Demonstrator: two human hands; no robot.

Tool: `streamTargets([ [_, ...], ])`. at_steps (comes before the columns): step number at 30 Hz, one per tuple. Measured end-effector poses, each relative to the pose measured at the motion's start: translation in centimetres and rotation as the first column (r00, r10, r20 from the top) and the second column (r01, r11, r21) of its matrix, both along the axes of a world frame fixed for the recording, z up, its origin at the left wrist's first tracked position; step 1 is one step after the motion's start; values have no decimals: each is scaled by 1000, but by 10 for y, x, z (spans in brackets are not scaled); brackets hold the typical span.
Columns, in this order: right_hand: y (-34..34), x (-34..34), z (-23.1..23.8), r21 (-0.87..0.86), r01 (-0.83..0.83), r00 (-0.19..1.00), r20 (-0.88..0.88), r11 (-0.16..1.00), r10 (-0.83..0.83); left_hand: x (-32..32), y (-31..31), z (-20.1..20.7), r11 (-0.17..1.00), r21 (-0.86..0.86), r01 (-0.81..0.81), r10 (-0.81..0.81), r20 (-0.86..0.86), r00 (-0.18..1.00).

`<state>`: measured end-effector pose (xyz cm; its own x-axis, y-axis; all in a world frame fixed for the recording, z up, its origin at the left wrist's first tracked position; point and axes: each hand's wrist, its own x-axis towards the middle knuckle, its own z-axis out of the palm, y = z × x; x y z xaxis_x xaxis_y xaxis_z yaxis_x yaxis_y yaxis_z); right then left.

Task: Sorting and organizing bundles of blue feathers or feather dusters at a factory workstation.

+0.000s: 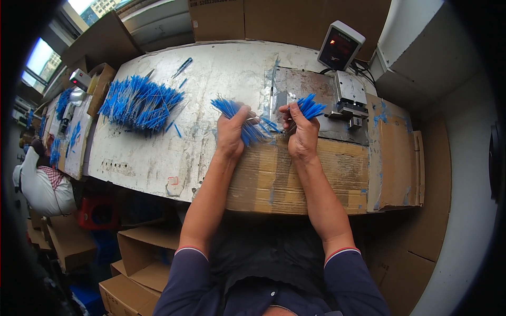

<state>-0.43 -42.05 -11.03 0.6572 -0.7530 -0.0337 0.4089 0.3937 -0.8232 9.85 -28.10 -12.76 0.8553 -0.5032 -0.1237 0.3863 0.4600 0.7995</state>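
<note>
Across a cluttered workroom stretched a worn, whitish worktable [137, 158], with a flat tan corrugated-cardboard sheet [295, 174] along its near edge. Two bare hands met near that sheet's far edge, close together but apart. The left hand [230, 131] gripped a fanned bundle of thin blue-and-silvery sticks [226, 107], its thumb pressed over them; its other fingers were mostly hidden, so their exact hold could not be told. The right hand [303, 134] pinched a tighter bundle of similar blue-ended sticks [311, 107] between its thumb and curled fingers, blue ends pointing up and away to the right.

Handling both bundles well seemed to call for a firm but light pinch, since such slender pieces looked likely to bend or slip. The left one splayed in several directions, so gathering its strays and levelling its ends probably mattered most.

Counted, there were two hands and two held bundles, one in each. One large heap of blue-and-silvery sticks [139, 102] lay to the left, too dense to number, with one slim blue-handled tool [182, 67] beyond it. To the right stood one white-framed black display box [341, 45] with a red light, behind one blocky metal fixture [350, 95].
</note>
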Motion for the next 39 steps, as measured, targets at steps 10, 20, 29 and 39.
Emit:
streamTargets([
  [10,-6,-1,1,142,112,980,147,984,-133,10,2,-9,980,-103,-172,162,-105,981],
  [20,11,-3,6,48,-370,926,-60,928,373,10,7,-7,997,-61,-49,43,-106,993],
  [29,19,1,3,-80,-401,916,-50,912,398,10,10,-3,996,-83,-39,23,-183,983],
  [39,14,-1,1,59,-260,958,137,964,251,7,10,2,986,-156,-67,31,-227,973],
])
